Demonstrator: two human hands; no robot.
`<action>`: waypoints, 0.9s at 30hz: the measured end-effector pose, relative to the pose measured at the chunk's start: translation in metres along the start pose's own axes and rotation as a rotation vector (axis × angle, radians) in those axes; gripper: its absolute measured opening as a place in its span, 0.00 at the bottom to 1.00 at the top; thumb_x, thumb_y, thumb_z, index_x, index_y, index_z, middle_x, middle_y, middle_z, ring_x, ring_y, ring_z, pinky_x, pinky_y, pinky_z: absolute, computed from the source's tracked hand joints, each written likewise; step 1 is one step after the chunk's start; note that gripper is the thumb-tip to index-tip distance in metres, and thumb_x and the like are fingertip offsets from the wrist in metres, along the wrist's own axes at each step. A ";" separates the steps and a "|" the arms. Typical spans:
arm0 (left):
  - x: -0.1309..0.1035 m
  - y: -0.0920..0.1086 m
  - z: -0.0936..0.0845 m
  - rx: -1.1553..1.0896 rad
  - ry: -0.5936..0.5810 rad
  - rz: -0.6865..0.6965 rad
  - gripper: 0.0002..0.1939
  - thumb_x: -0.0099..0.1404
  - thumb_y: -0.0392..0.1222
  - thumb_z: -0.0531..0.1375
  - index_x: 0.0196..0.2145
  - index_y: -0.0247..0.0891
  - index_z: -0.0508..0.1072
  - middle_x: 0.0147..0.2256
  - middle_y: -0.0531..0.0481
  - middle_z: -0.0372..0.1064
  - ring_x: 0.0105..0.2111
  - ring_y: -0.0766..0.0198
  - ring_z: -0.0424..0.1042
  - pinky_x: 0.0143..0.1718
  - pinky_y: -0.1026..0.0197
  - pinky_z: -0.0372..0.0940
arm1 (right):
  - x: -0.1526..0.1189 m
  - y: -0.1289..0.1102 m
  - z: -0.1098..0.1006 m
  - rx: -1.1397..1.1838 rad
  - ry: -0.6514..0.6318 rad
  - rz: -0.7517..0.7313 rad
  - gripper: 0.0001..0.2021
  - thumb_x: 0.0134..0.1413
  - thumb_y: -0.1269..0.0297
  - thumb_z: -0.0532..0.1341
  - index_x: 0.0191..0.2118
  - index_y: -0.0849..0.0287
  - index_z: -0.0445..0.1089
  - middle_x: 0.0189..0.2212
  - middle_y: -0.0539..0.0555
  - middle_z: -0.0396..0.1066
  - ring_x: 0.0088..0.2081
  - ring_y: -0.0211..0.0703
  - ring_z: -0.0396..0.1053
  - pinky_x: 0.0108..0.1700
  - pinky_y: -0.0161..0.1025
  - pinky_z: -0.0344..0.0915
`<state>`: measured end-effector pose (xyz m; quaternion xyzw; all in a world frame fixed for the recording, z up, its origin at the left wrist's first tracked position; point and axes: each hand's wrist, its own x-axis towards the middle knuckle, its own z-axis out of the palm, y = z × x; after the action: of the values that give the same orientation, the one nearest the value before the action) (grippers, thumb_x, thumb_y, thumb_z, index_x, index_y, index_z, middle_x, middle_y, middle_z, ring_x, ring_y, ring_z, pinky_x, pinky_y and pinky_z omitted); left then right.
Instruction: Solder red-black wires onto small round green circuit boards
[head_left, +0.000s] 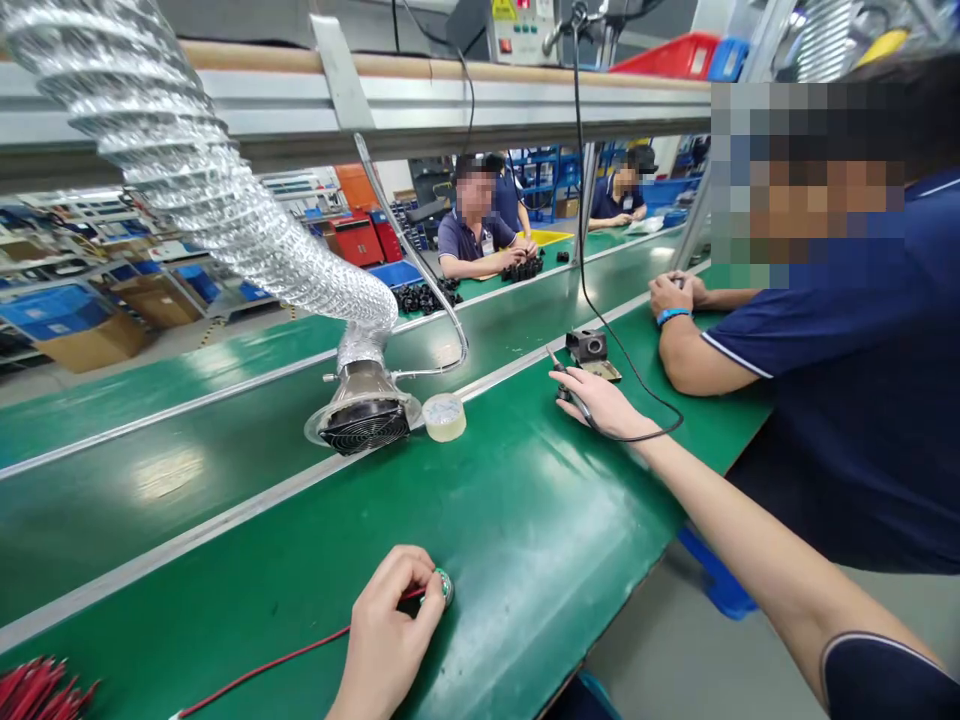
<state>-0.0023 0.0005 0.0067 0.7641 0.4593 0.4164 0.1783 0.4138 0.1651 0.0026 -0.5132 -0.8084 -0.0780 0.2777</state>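
Observation:
Low in the middle, my left hand [394, 620] pinches a small round green part [445, 586] just above the green table [525, 510]. A red wire [262, 668] runs from that hand to the lower left. My right hand [604, 402] is stretched out to the right, its fingers around a soldering iron [574, 385] with a black cable [637, 372]. The iron's tip points up and left, beside a dark iron stand [589, 347]. Part of the iron's grip is hidden by the fingers.
A silver duct [277, 225] ends in a black fan [365, 428] near a tape roll [444, 416]. Red wires [41, 690] lie at lower left. A person in dark blue [855, 350] sits close on the right; others work beyond the belt [247, 455]. A metal rail crosses above.

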 end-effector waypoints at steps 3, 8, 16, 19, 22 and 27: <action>-0.001 0.000 0.000 0.014 0.005 0.007 0.16 0.71 0.42 0.61 0.25 0.40 0.67 0.29 0.51 0.71 0.27 0.64 0.72 0.29 0.64 0.67 | -0.002 0.009 0.017 0.045 0.039 0.037 0.22 0.69 0.64 0.57 0.65 0.61 0.67 0.54 0.66 0.71 0.48 0.52 0.75 0.50 0.46 0.74; -0.001 -0.007 0.002 0.007 -0.007 0.028 0.14 0.71 0.40 0.60 0.26 0.41 0.66 0.30 0.51 0.71 0.27 0.64 0.71 0.29 0.64 0.66 | -0.005 -0.005 0.033 0.137 0.120 0.083 0.18 0.71 0.65 0.53 0.60 0.64 0.68 0.46 0.62 0.72 0.40 0.44 0.75 0.47 0.41 0.74; -0.014 -0.007 0.018 -0.022 0.006 -0.005 0.10 0.61 0.30 0.59 0.29 0.42 0.62 0.30 0.51 0.68 0.30 0.62 0.68 0.30 0.61 0.62 | -0.034 -0.108 0.067 0.416 0.231 -0.081 0.16 0.71 0.60 0.57 0.60 0.53 0.69 0.43 0.57 0.72 0.38 0.44 0.77 0.41 0.38 0.76; -0.014 -0.017 0.023 0.030 0.046 0.028 0.14 0.52 0.28 0.61 0.29 0.42 0.60 0.29 0.52 0.66 0.28 0.65 0.66 0.27 0.61 0.57 | -0.040 -0.143 0.090 0.473 0.181 -0.108 0.17 0.70 0.57 0.59 0.61 0.50 0.70 0.47 0.58 0.73 0.42 0.45 0.79 0.42 0.35 0.76; -0.016 -0.025 0.025 0.107 0.057 0.063 0.14 0.51 0.30 0.63 0.29 0.41 0.60 0.29 0.54 0.66 0.26 0.68 0.63 0.26 0.62 0.54 | -0.039 -0.178 0.095 0.495 0.146 -0.162 0.17 0.71 0.56 0.58 0.61 0.49 0.70 0.49 0.56 0.73 0.44 0.41 0.80 0.43 0.31 0.75; -0.021 -0.028 0.026 0.292 -0.004 0.094 0.12 0.59 0.39 0.67 0.36 0.41 0.67 0.34 0.53 0.72 0.28 0.67 0.70 0.28 0.62 0.61 | -0.038 -0.209 0.091 0.459 0.119 -0.137 0.19 0.73 0.52 0.55 0.64 0.49 0.68 0.51 0.57 0.72 0.44 0.40 0.80 0.42 0.30 0.75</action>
<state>-0.0015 0.0001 -0.0366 0.8034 0.4783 0.3516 0.0462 0.2101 0.0761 -0.0603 -0.3750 -0.8201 0.0591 0.4281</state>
